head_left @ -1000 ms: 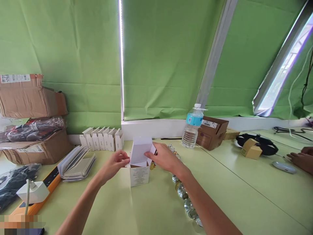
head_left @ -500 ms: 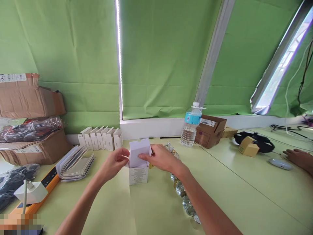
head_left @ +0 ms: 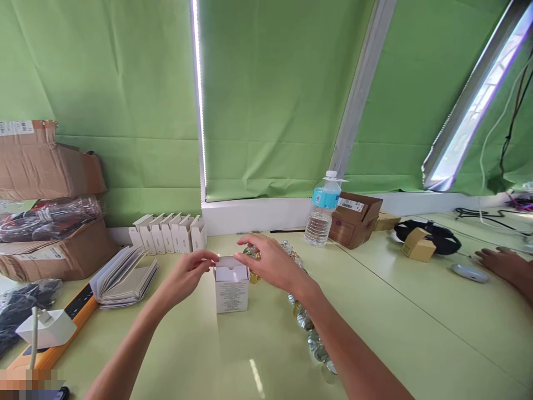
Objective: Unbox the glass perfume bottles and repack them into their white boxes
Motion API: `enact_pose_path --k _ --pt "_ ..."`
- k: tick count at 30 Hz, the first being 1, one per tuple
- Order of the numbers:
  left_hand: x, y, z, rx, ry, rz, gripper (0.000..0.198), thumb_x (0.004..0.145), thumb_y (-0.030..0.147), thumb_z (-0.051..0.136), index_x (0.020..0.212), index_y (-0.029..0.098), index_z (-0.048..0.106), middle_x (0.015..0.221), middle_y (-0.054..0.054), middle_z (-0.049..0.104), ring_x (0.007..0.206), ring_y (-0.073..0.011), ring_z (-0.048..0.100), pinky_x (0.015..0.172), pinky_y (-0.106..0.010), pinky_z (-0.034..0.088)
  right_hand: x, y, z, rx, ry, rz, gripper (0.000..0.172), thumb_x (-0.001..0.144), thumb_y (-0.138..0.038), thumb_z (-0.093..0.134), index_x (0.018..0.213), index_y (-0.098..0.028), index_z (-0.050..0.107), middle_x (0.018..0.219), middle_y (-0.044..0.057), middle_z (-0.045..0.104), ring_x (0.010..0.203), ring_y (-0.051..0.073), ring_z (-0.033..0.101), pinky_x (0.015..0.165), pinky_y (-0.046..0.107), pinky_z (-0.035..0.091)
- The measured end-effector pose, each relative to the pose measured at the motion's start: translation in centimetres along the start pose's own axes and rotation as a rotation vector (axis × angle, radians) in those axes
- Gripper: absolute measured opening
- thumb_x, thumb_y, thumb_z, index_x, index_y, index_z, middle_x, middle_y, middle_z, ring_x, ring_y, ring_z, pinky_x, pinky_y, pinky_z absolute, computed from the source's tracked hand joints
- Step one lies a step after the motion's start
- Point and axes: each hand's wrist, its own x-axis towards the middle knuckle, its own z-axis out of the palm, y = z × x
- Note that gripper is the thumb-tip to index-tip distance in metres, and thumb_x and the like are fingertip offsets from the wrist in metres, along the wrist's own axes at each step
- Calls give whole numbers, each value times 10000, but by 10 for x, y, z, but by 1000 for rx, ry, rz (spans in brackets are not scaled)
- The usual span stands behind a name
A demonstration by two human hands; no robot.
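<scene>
A small white carton (head_left: pixel 231 289) with fine print on its front stands upright on the pale green table (head_left: pixel 416 344). Its top flap lies folded down flat. My left hand (head_left: pixel 189 275) pinches the carton's upper left corner with thumb and forefinger. My right hand (head_left: pixel 266 261) presses fingertips on the top right edge, fingers curled over it. A row of clear, gold-capped little bottles (head_left: pixel 312 339) in wrap runs along the table under my right forearm.
Several open white cartons (head_left: pixel 169 233) line the wall; flat folded cartons (head_left: pixel 125 275) lie left. Cardboard boxes (head_left: pixel 50 211) stack far left, a power strip with charger (head_left: pixel 50 328) in front. A water bottle (head_left: pixel 321 211), brown box (head_left: pixel 356 219), and another person's hand (head_left: pixel 506 265) by a mouse (head_left: pixel 468 272) lie right.
The carton's tall top flap, upright a second ago, has been folded down onto the carton. Both hands stayed at its top edges.
</scene>
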Motion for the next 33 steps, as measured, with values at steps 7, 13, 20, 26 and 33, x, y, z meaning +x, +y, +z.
enact_pose_path --k 7,13,20,26,33 --pt "-3 6 -1 -46 14 -10 403 809 486 659 1100 219 584 1172 -87 663 1048 -251 634 902 -371 500 2 10 3 -283 32 146 313 948 -287 412 764 -212 655 746 46 700 644 182 608 557 280 348" --pt "-3 -18 8 -8 -226 -121 740 684 430 782 1319 231 458 1188 -112 641 1002 -255 645 875 -395 512 -2 17 13 -536 -159 243 179 873 -185 519 780 -212 669 802 106 715 737 252 674 594 298 375" --pt "1 -32 12 98 -201 -97 369 742 406 705 1041 200 645 1040 -64 711 917 -246 661 817 -347 503 -2 26 29 -598 -209 356 99 772 -116 647 818 -197 683 810 107 713 807 268 696 665 304 448" --pt "3 -39 -3 209 -134 -121 383 742 443 685 1017 180 635 1037 -74 706 897 -256 656 776 -345 501 7 36 38 -641 -95 384 256 825 -120 577 1077 -98 617 1023 186 668 984 301 649 727 317 460" --pt "4 -44 -10 250 -41 -137 369 737 440 686 999 186 632 991 -80 719 850 -259 673 739 -348 506 11 49 61 -622 -71 338 397 916 -241 498 1298 -139 471 1180 178 589 1105 297 563 749 325 459"
